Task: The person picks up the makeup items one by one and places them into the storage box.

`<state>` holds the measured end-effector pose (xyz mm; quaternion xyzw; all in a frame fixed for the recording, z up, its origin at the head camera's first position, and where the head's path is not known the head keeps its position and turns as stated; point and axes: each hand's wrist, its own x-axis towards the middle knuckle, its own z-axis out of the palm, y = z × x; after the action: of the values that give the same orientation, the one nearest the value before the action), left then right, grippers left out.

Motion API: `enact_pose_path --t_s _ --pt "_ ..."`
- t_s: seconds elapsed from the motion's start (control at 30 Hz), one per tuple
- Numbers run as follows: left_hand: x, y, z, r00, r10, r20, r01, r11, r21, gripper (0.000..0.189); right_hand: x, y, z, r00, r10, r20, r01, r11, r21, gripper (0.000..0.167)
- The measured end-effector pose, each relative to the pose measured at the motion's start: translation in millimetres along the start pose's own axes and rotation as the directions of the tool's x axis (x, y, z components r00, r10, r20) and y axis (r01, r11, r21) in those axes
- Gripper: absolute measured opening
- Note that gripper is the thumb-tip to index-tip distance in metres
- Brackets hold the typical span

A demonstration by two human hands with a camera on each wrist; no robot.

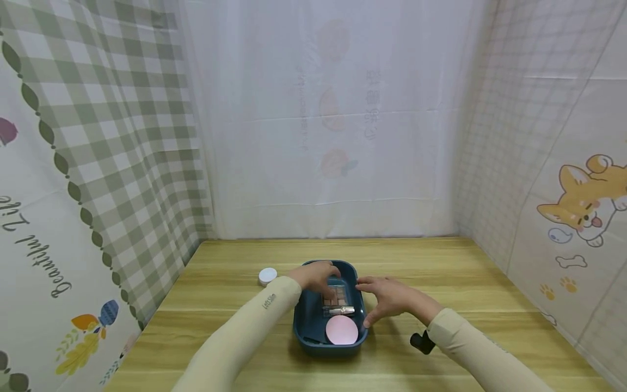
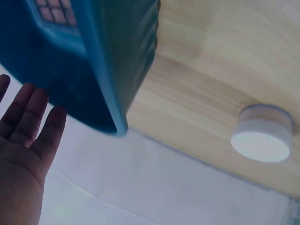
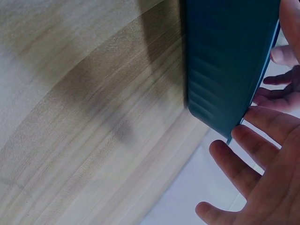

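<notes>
A dark blue plastic basket [image 1: 305,321] sits on the table, holding an eyeshadow palette [image 1: 338,295], a small tube with a shiny cap [image 1: 341,311] and a round pink disc [image 1: 342,330]. My left hand [image 1: 318,275] reaches over the basket's far part, fingers loosely bent and nothing seen in them; the left wrist view shows its fingers [image 2: 50,133] extended near the rim. At the basket's right side is my right hand [image 1: 392,298], fingers spread. In the right wrist view, fingertips [image 3: 253,115] appear at or against the rim.
A white lidded jar [image 1: 267,276] stands on the wooden table [image 1: 235,305], left of the basket. By the right wrist is a black object [image 1: 422,343], perhaps part of the wrist camera. Hanging cloth [image 1: 392,163] encloses the table's back and sides.
</notes>
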<state>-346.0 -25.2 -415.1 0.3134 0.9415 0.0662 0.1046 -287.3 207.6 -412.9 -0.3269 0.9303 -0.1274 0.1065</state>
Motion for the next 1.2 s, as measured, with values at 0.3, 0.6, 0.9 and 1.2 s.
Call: enact_pose_path --t_s 0.3,0.6,0.9,1.2 --pt "-12.1 -16.5 -22.2 0.996 0.021 -0.089 -0.023 0.999 -0.024 0.058 0.4 0.8 0.5 1.0 0.024 -0.003 -0.024 1.0 0.004 0.092" --pt "-23.2 -39.3 -31.4 0.995 -0.01 -0.098 0.003 0.997 -0.071 0.057 1.4 1.9 1.4 1.0 0.029 -0.006 -0.029 1.0 0.01 0.093" --pt "-36.5 -67.6 -37.5 0.988 -0.071 -0.14 0.049 0.987 -0.153 0.055 1.9 2.5 2.0 0.999 0.04 -0.003 -0.04 0.999 0.005 0.094" --pt "-52.4 -99.2 -34.1 0.97 -0.14 -0.198 0.095 0.97 -0.222 0.055 2.4 2.3 2.1 0.999 0.035 -0.004 -0.035 0.999 0.007 0.093"
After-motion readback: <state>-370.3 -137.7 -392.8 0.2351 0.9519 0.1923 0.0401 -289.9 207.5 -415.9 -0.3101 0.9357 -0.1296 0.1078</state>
